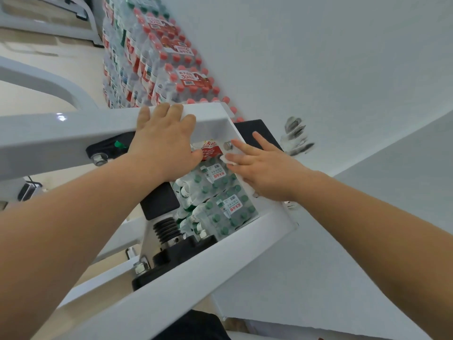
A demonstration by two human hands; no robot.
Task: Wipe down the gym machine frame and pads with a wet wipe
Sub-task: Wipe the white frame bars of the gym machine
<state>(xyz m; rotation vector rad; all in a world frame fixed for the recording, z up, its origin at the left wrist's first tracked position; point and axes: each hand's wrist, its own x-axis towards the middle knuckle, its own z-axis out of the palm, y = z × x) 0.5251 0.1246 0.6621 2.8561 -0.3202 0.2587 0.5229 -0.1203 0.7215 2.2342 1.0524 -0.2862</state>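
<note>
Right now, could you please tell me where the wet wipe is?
In the head view, just right of centre, the wet wipe lies under the right hand, which presses it against the machine frame just below a bolt.

- The frame (61, 133) is gleaming glossy white.
- The stacked bottles (171, 57) are showing red caps, red labels.
- The nearer bottles (215, 192) are showing green caps.
- The pad (255, 130) is looking black.
</note>
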